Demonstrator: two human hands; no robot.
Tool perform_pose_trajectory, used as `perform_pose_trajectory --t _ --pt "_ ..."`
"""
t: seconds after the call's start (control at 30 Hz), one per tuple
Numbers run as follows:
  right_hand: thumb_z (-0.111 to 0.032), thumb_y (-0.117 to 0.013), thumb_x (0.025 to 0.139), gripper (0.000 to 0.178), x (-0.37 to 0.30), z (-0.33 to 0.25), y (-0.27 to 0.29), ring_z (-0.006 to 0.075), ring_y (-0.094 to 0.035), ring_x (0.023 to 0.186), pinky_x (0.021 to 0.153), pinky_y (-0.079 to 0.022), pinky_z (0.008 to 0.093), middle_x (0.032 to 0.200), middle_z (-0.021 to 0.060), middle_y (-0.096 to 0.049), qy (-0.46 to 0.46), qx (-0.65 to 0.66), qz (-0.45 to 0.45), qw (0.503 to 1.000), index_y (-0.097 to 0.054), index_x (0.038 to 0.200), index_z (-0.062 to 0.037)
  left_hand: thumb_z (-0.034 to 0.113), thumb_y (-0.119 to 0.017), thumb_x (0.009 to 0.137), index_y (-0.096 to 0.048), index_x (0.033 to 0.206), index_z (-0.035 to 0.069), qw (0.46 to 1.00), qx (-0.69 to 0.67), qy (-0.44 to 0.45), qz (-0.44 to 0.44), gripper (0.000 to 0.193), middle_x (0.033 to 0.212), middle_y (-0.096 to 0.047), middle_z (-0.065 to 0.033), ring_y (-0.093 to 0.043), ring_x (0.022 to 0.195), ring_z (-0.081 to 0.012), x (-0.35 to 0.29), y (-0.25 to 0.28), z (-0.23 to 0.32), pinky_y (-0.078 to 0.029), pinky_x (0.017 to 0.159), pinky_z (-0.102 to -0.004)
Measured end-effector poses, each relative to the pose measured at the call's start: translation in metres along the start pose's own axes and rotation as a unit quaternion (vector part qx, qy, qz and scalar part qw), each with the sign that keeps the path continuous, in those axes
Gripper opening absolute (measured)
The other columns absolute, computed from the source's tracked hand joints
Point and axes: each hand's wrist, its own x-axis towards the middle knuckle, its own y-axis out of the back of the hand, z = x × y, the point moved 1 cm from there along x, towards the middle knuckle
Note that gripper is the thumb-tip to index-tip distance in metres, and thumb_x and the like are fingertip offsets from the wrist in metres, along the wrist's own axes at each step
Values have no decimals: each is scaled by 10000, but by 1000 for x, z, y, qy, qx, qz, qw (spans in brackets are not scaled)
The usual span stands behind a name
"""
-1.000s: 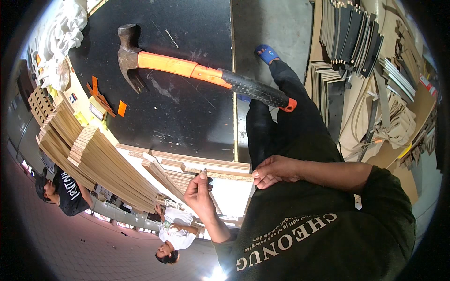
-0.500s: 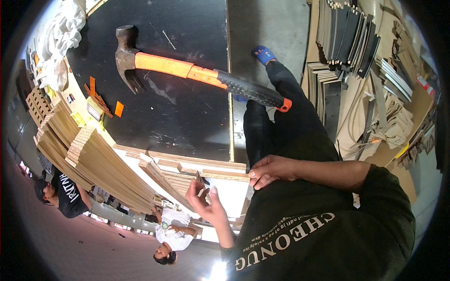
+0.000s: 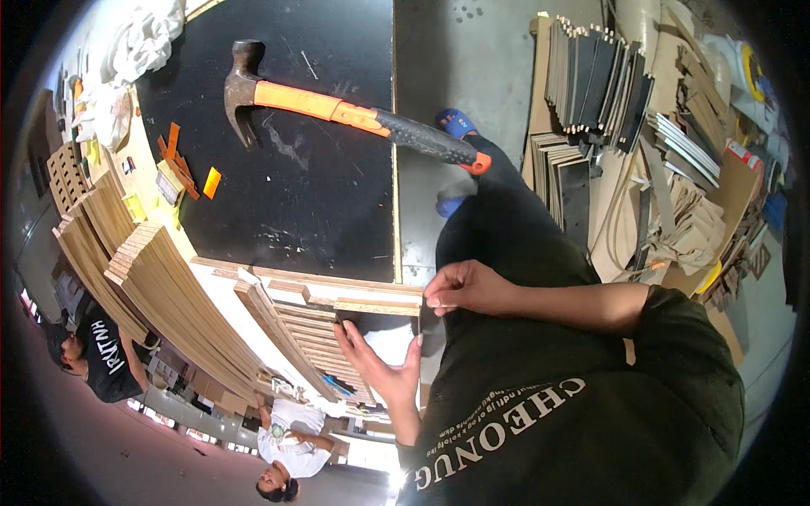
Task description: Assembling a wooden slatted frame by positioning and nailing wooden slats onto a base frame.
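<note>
My left hand [image 3: 381, 371] is open, palm up with fingers spread. Its fingertips reach just below a short wooden strip [image 3: 377, 305], over a dark patch on a white surface [image 3: 390, 343]. At the strip's right end, the thumb and fingers of my right hand [image 3: 472, 287] are pinched together. Whatever they hold, if anything, is too small to make out. A claw hammer [image 3: 321, 105] with an orange and black handle lies on the black tabletop [image 3: 312, 219], its handle end sticking out past the edge.
Stacked wooden slats [image 3: 181, 295] run along the left, with more slats [image 3: 308, 337] beside my left hand. Orange scraps [image 3: 211, 182] and white cloth [image 3: 139, 51] lie beyond. Dark panels [image 3: 591, 80] lean at the right. Two other people [image 3: 291, 438] are at the lower left.
My left fingers, bent near the strip before, are now spread out beneath it. My right hand stays pinched by the strip's end. The whole view has shifted slightly.
</note>
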Motion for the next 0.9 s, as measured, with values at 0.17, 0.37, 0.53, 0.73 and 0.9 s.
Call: perform_pose_trajectory --t 0.17,0.37,0.53,0.73,0.9 --pt "-94 -647 776 267 -17 -27 -12 230 -549 992 815 -450 333 1064 73 -571 365 -374 98 847 -623 1042 -88 352 -787 655 -273 1411 35 999 -21 -22 39 968 1439 -180 -276 -204 1330 -432 -17 0 -9 -228 1057 -500" --pt "-202 -689 735 287 -4 -32 -11 196 -567 940 807 -433 347 1003 2 -596 487 -603 47 630 -666 1017 -152 240 -726 750 -304 1403 64 981 -88 42 168 796 1462 -209 -198 -196 1358 -348 -82 -8 -61 -173 1094 -457" --pt "-222 -682 756 292 -15 -41 -33 258 -602 908 775 -487 372 995 65 -621 457 -651 30 605 -664 1020 -97 192 -665 822 -347 1357 4 923 -118 183 317 650 1408 -284 -240 -265 1309 -363 -196 -48 -170 -217 1080 -454" --pt "-248 -700 751 271 -17 -36 -46 248 -611 882 754 -498 351 1008 53 -628 444 -731 93 510 -681 998 -137 275 -665 817 -407 1288 -70 828 -128 375 397 638 1305 -409 -266 -389 1215 -378 -310 -116 -252 -311 1027 -439" --pt "-230 -700 752 275 -27 -30 -62 244 -605 904 783 -495 348 1003 61 -617 405 -754 117 504 -681 1011 -140 315 -656 816 -465 1238 -70 812 -172 394 394 603 1250 -464 -271 -456 1136 -399 -323 -125 -270 -351 970 -444"
